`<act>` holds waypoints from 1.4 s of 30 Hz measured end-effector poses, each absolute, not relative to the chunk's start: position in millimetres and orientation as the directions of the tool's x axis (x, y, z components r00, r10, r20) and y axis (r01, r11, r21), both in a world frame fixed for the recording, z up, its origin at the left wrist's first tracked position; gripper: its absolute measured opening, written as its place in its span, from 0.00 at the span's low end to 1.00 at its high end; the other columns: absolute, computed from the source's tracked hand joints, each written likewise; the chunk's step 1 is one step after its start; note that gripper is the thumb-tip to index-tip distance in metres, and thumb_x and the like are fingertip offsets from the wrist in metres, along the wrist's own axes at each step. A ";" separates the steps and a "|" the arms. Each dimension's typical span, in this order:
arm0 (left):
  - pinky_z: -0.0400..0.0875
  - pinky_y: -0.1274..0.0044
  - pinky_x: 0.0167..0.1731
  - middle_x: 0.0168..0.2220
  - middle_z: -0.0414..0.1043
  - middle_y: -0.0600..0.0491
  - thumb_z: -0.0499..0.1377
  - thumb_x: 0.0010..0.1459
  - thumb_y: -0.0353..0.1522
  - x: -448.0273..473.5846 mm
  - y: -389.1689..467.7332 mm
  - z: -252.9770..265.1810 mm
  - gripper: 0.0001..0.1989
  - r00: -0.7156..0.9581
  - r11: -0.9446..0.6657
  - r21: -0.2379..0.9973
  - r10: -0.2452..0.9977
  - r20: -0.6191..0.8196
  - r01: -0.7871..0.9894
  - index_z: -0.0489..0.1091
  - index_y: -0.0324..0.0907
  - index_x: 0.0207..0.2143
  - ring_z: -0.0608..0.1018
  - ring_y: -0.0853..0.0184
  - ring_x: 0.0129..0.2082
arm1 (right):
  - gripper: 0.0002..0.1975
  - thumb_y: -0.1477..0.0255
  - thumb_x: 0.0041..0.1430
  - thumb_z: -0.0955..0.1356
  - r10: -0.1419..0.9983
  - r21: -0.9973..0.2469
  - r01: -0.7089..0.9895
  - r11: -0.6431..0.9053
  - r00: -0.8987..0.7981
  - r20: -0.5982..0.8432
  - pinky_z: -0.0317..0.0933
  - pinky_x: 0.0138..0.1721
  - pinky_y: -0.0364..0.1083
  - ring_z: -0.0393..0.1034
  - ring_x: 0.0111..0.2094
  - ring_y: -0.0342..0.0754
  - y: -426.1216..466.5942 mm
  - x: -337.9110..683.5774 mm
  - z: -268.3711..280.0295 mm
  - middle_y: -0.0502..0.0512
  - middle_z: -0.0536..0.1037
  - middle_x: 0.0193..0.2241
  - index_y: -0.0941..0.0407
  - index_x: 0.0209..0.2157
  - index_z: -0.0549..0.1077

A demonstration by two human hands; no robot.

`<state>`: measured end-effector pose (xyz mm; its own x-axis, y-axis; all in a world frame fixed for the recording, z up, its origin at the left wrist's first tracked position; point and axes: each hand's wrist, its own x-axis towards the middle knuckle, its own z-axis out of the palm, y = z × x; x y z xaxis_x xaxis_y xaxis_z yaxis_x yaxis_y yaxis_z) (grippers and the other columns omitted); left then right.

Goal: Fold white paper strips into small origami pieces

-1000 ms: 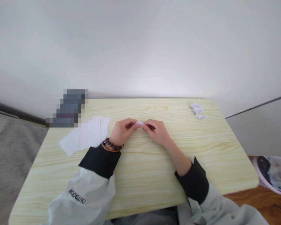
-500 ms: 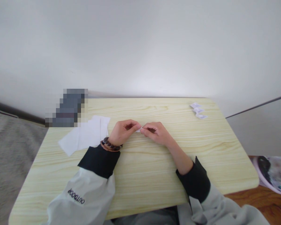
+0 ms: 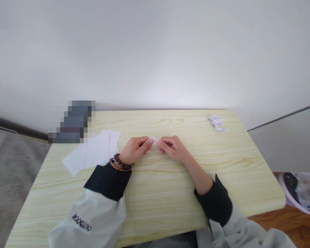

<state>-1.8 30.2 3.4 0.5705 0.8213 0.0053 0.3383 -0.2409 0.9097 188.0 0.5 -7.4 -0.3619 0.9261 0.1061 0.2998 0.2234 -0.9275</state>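
Note:
A small folded piece of white paper (image 3: 154, 140) is pinched between both hands over the middle of the table. My left hand (image 3: 135, 149), with a beaded bracelet at the wrist, grips its left end between thumb and curled fingers. On the other end, my right hand (image 3: 172, 148) closes thumb against forefinger. Most of the paper is covered by the fingertips, so its exact shape cannot be made out. Loose white paper sheets (image 3: 96, 151) overlap one another left of my left hand. Three small folded paper pieces (image 3: 216, 123) lie in a row at the back right.
The pale wood-grain table (image 3: 160, 199) has its back edge along a white wall (image 3: 155, 51). A pixelated dark object (image 3: 73, 122) sits at the back left corner. Beyond the right edge, a pinkish-rimmed container (image 3: 301, 193) stands low by the brown floor.
My left fingers have curled in more, and the hands have drawn slightly apart, so more of the folded paper shows between them. The view has shifted a little.

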 end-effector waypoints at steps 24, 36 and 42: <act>0.55 0.82 0.18 0.14 0.58 0.61 0.49 0.61 0.38 1.4 27.4 0.7 0.17 0.572 -0.309 0.875 0.819 0.046 0.372 0.66 0.39 0.23 0.60 0.75 0.15 | 0.14 0.70 0.62 0.62 0.910 -0.910 0.317 0.267 -0.393 0.130 0.51 0.23 0.39 0.59 0.21 0.38 -1.1 190.2 -5.6 0.47 0.68 0.19 0.59 0.25 0.71; 0.60 0.82 0.22 0.19 0.70 0.55 0.50 0.60 0.40 1.0 27.0 4.5 0.20 0.622 -0.222 0.913 0.782 -0.043 0.342 0.69 0.38 0.22 0.66 0.74 0.19 | 0.17 0.68 0.63 0.61 0.924 -0.911 0.312 0.271 -0.351 0.155 0.51 0.23 0.39 0.57 0.20 0.38 0.3 189.8 -6.8 0.46 0.65 0.17 0.58 0.22 0.68; 0.58 0.82 0.20 0.16 0.65 0.59 0.50 0.60 0.40 -0.1 27.8 1.0 0.19 0.608 -0.244 0.900 0.793 -0.030 0.362 0.69 0.38 0.24 0.63 0.75 0.17 | 0.16 0.68 0.63 0.61 0.921 -0.894 0.342 0.290 -0.352 0.164 0.50 0.24 0.40 0.56 0.20 0.38 -0.2 188.6 -4.8 0.46 0.65 0.18 0.58 0.22 0.67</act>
<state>-0.1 27.8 1.0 0.6084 0.7931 -0.0303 0.3623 -0.2436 0.8997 188.6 -0.2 -4.8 -0.3525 0.9213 0.1641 0.3425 0.2902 -0.8936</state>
